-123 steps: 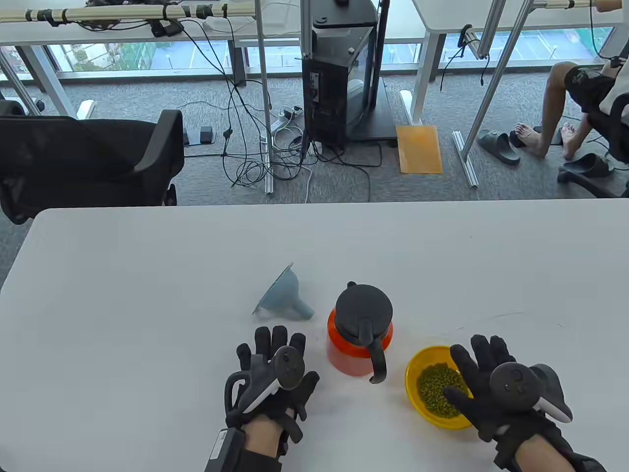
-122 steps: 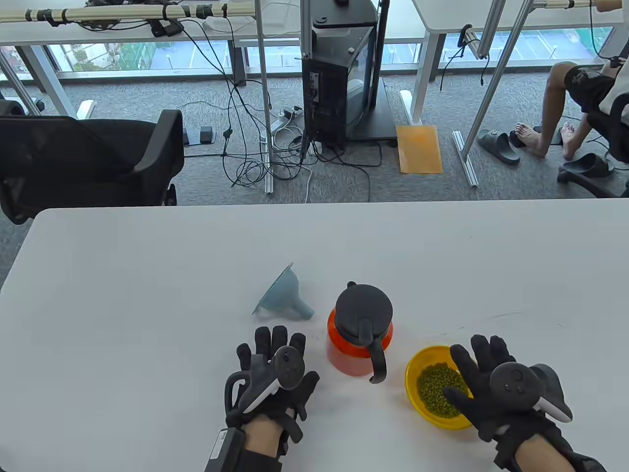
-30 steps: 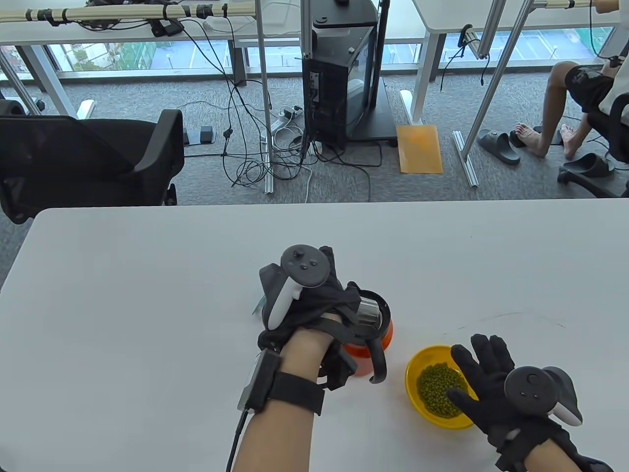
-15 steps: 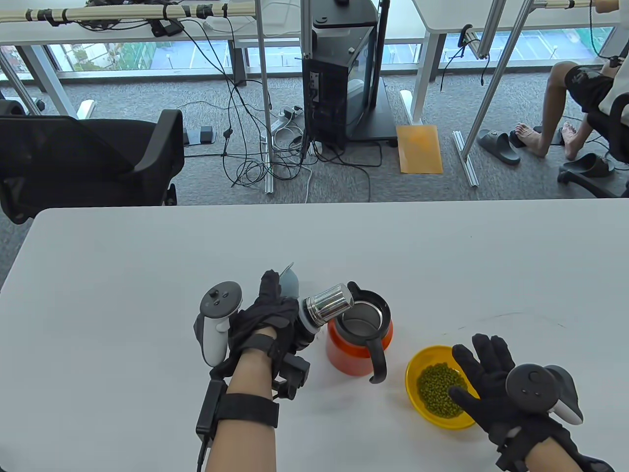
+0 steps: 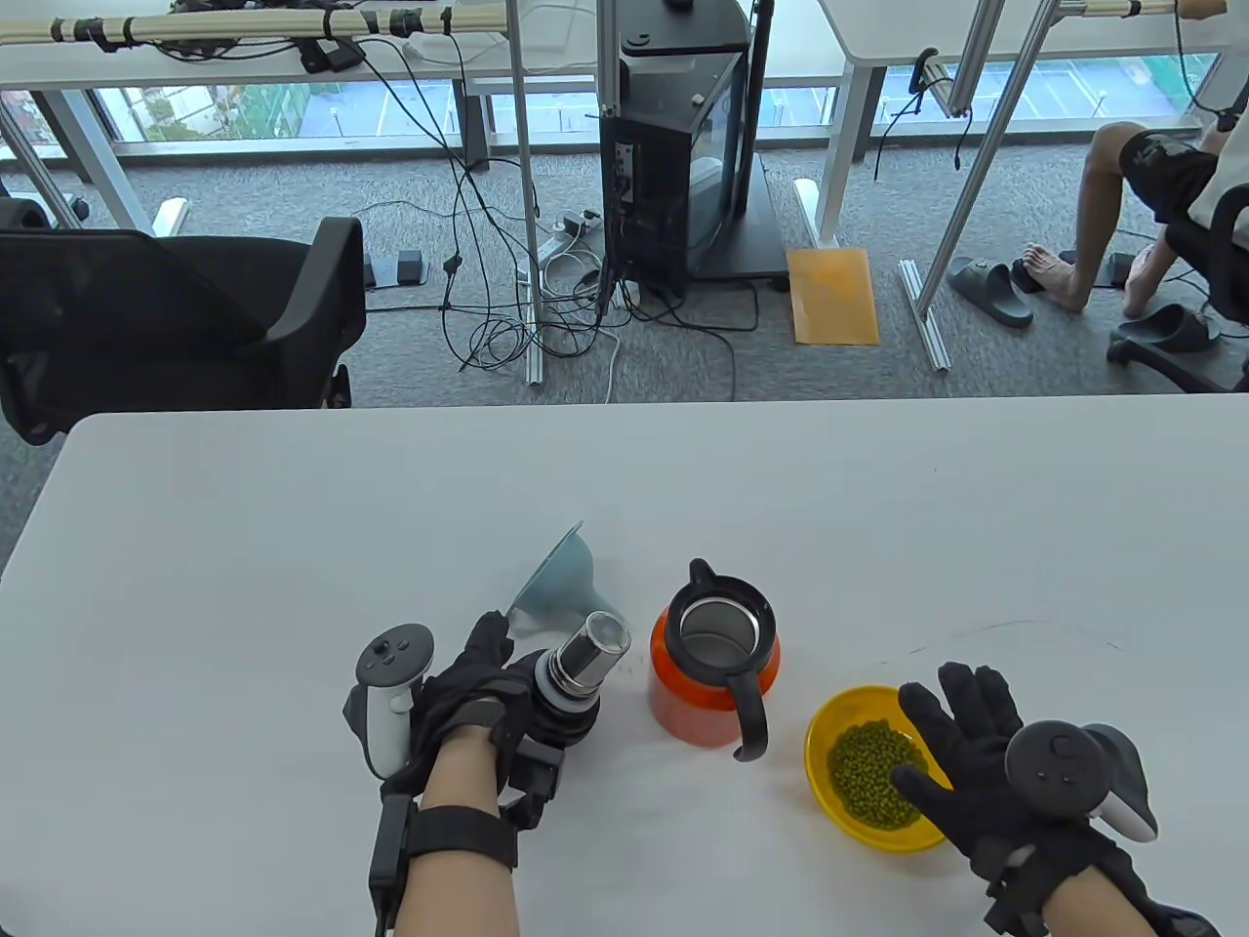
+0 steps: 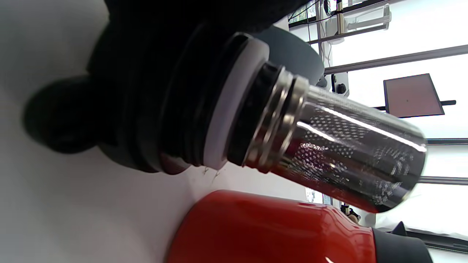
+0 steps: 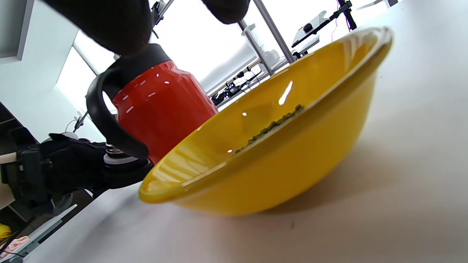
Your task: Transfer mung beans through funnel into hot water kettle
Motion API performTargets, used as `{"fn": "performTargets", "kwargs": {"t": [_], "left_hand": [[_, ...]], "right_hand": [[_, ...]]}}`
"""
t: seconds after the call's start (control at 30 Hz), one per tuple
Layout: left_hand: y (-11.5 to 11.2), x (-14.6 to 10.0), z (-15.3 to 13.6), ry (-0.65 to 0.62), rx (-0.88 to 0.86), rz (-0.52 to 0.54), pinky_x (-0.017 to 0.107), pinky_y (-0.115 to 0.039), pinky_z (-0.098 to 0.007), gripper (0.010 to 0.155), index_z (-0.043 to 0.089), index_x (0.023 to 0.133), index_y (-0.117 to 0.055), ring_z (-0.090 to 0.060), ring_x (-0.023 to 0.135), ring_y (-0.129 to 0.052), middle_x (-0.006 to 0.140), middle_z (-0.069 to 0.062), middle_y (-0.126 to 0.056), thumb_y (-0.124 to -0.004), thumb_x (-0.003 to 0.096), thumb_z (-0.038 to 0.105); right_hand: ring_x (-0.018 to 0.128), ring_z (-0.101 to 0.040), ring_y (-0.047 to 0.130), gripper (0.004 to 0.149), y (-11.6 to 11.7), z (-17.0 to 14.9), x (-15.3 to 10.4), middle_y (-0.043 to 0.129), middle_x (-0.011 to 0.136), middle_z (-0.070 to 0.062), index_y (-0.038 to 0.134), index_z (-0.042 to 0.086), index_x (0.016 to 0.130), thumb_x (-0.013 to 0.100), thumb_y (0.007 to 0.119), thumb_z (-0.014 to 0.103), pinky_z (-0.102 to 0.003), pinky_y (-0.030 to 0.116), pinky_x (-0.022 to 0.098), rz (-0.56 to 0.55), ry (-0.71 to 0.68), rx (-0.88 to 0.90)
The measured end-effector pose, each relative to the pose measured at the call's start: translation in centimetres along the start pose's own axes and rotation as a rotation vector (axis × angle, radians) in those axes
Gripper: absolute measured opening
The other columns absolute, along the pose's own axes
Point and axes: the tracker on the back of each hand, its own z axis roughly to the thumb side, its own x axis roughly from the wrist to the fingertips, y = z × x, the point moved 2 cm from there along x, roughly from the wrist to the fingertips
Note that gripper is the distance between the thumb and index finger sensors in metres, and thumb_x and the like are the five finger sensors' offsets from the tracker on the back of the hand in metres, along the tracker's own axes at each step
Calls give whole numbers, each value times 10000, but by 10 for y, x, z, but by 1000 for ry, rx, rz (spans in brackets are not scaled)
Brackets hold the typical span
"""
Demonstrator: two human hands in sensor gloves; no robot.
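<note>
Now left hand [image 5: 468,683] lowered lid [image 5: 571,688] beside kettle [image 5: 712,673].

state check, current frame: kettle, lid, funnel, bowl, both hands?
kettle: upright, mouth open, lid off
lid: with metal strainer, gripped by left hand, strainer end pointing up, left of kettle
funnel: on its side on the table, untouched
bowl: upright, holds mung beans
right hand: fingers spread at the bowl's right rim, holding nothing

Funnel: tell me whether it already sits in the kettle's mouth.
No. The funnel lies on its side on the table, left of the open kettle.
</note>
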Motion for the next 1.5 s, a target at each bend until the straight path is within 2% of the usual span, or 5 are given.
{"fn": "performTargets", "kwargs": {"t": [0.3,0.47,0.8,1.1,1.5], "left_hand": [[14,0,-13,71,119,55,667,-811,-409,751,262,1068,-357,-373,965,-751,1128,-107,-426,-763,438,208],[23,-4,-10,77,108,63,735,-684,-501,701,264,1067,-374,-410,1006,-650,1131,-116,-401,-711,453,248],[42,-9,52,-7,275,139,755,-561,-570,623,311,1063,-469,-408,1066,-456,1145,-53,-426,-680,478,350],[9,18,118,-48,486,36,740,-404,-644,559,336,1017,-646,-426,1071,-346,1147,-55,-502,-694,471,449],[-30,57,127,48,639,-90,708,-190,-681,547,260,957,-761,-397,1071,-167,1158,-50,-467,-708,462,486]], "right_hand": [[839,-628,-84,853,1,0,1,17,1024,-351,324,7,1129,548,677,522,-799,137,538,9,8,-2],[839,-629,-84,853,1,0,1,18,1024,-352,324,6,1129,548,678,521,-799,138,537,9,12,-2],[838,-628,-85,853,1,-1,1,18,1024,-352,325,7,1129,548,677,521,-800,137,537,10,17,-2],[839,-627,-86,852,0,-1,1,20,1025,-350,327,6,1129,547,679,520,-799,136,538,5,24,2],[840,-627,-86,854,-1,-2,1,20,1025,-352,327,5,1130,546,681,519,-800,134,538,4,25,2]]}}
